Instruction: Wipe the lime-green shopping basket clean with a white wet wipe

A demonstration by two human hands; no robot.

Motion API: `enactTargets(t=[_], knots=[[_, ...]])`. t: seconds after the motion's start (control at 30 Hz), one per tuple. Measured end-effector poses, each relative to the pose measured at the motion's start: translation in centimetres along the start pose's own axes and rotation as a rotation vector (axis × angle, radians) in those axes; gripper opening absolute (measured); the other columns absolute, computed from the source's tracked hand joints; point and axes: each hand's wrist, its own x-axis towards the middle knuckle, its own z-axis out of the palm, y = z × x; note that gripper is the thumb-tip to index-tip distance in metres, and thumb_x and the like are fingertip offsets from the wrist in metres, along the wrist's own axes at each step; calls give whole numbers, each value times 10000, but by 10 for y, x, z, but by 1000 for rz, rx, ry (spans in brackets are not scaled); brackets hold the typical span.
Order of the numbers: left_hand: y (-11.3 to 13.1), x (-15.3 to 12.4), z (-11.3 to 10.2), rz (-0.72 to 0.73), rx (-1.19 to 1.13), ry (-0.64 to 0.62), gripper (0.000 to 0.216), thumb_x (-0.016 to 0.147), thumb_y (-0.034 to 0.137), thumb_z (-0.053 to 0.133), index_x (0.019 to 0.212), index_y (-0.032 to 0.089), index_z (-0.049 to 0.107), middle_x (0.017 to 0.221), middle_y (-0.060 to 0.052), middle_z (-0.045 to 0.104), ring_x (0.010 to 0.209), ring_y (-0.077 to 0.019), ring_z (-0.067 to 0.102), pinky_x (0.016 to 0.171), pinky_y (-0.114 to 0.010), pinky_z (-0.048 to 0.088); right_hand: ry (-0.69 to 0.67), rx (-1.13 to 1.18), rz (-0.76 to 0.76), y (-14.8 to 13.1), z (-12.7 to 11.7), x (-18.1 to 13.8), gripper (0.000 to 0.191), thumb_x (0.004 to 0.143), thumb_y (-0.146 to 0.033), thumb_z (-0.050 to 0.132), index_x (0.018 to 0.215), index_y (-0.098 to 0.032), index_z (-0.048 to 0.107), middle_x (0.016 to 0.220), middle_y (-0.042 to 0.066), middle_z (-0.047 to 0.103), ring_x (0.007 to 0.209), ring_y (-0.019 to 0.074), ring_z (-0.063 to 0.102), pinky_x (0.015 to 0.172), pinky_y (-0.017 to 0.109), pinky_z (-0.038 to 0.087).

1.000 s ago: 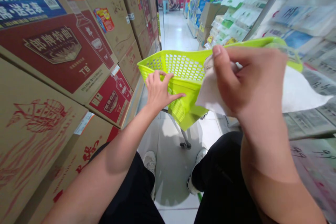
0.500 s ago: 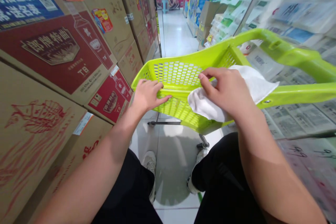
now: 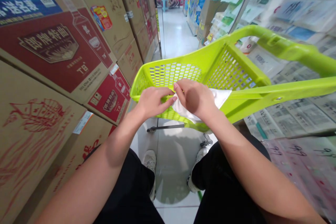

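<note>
Cloth, white and soft, is bunching under your right hand, fingers curling around it; your left hand is gripping the perforated green plastic basket rim.

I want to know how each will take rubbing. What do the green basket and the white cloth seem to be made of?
Green basket: looks like moulded plastic, smooth and slightly glossy, with regular punched holes in its walls. White cloth: seems a soft fabric or thick paper wipe, matte, bunching under the right hand; which one is unclear.
</note>
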Motion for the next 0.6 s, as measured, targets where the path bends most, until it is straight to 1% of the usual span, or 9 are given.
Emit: enactTargets(t=[0.07,0.1,0.17,0.23,0.3,0.37,0.43,0.5,0.6], knots=[[-3,1,-2,-8,-194,-10,429,1066,574,561,1104,266,856,1162,-49,873,1085,-300,814,869,-403,573,77,75,10,4,1,1,432,1153,-376,354,1112,-207,750,1126,127,805,985,260,706,784,361,417],[-5,2,-2,-7,-286,-1,385,1052,550,600,1082,270,863,1163,-43,874,1099,-288,812,908,-400,585,86,95,3,7,-1,1,402,1142,-372,383,1126,-207,749,1126,127,802,1014,263,704,801,358,421],[-7,5,-1,8,-447,43,326,1025,517,660,1017,270,873,1125,-47,877,1074,-269,813,956,-399,598,24,91,-28,14,-5,1,350,1113,-382,454,1107,-212,759,1088,123,801,1012,266,697,798,353,415],[-5,7,2,20,-540,67,286,997,507,720,971,269,877,1093,-50,875,1043,-259,810,972,-400,600,-112,62,-38,20,-12,2,325,1082,-369,492,989,-212,761,965,110,790,891,244,675,749,346,391],[2,8,5,-11,-524,70,242,947,500,803,985,273,877,1083,-39,872,1018,-252,802,960,-396,598,-249,61,-33,24,-19,5,326,1049,-313,499,829,-210,715,823,84,752,743,201,612,696,340,364],[11,8,8,-66,-441,84,224,920,477,851,1029,282,872,1093,-24,868,992,-242,792,930,-390,591,-330,99,-21,29,-26,10,308,1005,-268,520,747,-208,676,760,66,729,684,176,575,671,332,367],[19,8,11,-83,-379,108,185,938,433,843,1054,292,867,1097,-13,866,967,-230,784,910,-382,581,-379,160,-12,35,-31,14,241,962,-268,569,782,-202,715,800,63,760,715,178,615,680,321,407],[24,9,13,-60,-369,105,133,966,378,810,1058,300,866,1099,-4,864,966,-219,783,916,-375,572,-429,223,-6,42,-36,16,182,921,-272,613,885,-197,775,877,57,800,769,190,673,708,314,458],[28,10,15,-56,-357,82,149,955,380,812,1076,309,860,1095,4,863,970,-217,779,888,-354,564,-489,285,-12,53,-41,15,200,878,-274,662,991,-204,812,942,42,829,804,203,714,733,312,505]])
